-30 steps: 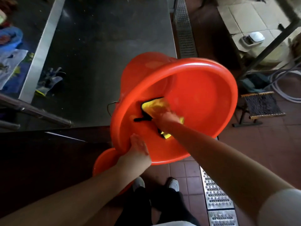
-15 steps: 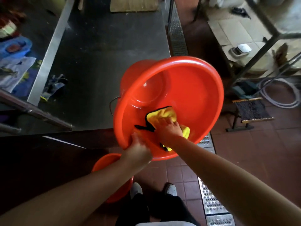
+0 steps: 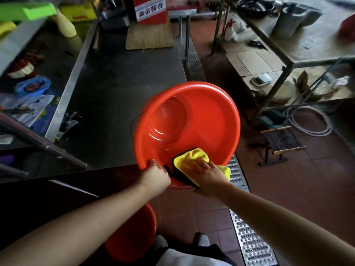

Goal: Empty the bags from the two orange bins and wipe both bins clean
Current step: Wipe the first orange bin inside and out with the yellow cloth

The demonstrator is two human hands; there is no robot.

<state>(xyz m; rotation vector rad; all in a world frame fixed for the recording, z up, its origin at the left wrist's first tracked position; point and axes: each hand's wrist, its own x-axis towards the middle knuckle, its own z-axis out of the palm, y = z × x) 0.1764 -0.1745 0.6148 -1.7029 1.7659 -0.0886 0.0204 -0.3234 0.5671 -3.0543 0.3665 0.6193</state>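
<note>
Tilting toward the camera, the round glossy plastic orange bin is pinched at its smooth near rim by the left hand, fingers curled tight over the lip. Just right of those fingers, the right hand presses flat on a fluffy yellow cloth with black trim, draped over that rim. Beyond the fingers runs a dark steel desk; a second orange bin sits on the tiled floor below.
</note>
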